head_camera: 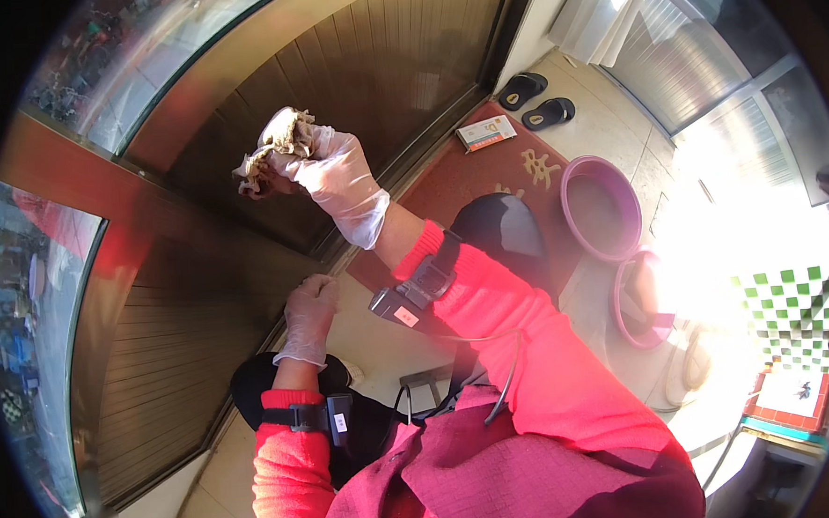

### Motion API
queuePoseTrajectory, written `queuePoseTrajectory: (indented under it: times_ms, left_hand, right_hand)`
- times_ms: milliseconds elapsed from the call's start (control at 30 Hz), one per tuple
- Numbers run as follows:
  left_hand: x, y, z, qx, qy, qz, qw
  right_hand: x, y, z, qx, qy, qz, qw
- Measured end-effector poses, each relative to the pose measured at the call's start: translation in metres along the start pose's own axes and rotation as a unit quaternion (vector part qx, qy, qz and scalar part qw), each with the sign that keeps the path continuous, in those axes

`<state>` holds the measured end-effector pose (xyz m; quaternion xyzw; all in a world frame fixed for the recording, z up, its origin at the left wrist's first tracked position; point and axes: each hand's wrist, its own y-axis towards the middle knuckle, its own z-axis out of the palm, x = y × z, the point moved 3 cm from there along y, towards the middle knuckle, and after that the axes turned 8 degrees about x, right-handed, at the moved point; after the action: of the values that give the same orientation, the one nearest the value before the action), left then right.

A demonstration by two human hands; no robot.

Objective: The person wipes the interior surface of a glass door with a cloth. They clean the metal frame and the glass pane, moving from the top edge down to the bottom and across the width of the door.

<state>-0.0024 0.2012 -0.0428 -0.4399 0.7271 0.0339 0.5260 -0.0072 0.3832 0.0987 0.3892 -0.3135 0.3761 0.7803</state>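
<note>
My right hand (343,178), in a thin clear glove, is closed around a crumpled, dirty cloth (288,135) in front of the ribbed lower panel of a metal-framed door (369,57). Whether the cloth touches the panel I cannot tell. Lower and to the left, my left hand (312,310), gloved the same way, rests near my knee beside the door's bottom edge. Its fingers are curled, and no object shows in them. Glass panes (31,314) sit in the frame at the left. Each wrist carries a strapped device.
A red mat (445,173) lies by the door with a small carton (487,133) on it. Black slippers (548,113) stand beyond. Right of the mat are a pink basin (601,207) holding murky water and a second pink basin (624,304). Strong sunlight washes out the right side.
</note>
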Motion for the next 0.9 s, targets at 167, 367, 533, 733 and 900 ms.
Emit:
queuePoseTrajectory:
  times_ms: [167, 367, 533, 733, 900]
  left_hand:
    - [0.073, -0.044, 0.145, 0.371, 0.327, 0.061, 0.867]
    - [0.117, -0.102, 0.227, 0.606, 0.199, 0.032, 0.77]
    - [0.107, -0.112, 0.221, 0.673, 0.165, -0.011, 0.721]
    - [0.079, -0.083, 0.222, 0.696, 0.137, -0.011, 0.705]
    - [0.065, -0.059, 0.236, 0.67, 0.145, 0.004, 0.728]
  right_hand:
    - [0.032, -0.018, -0.01, 0.02, 0.009, 0.047, 0.999]
    - [0.011, -0.027, -0.055, -0.018, -0.046, 0.2, 0.979]
    - [0.022, -0.026, -0.093, -0.089, 0.094, 0.293, 0.947]
    - [0.022, 0.007, -0.145, -0.145, -0.05, 0.284, 0.947]
    - [0.01, 0.058, -0.19, -0.141, -0.017, 0.191, 0.971]
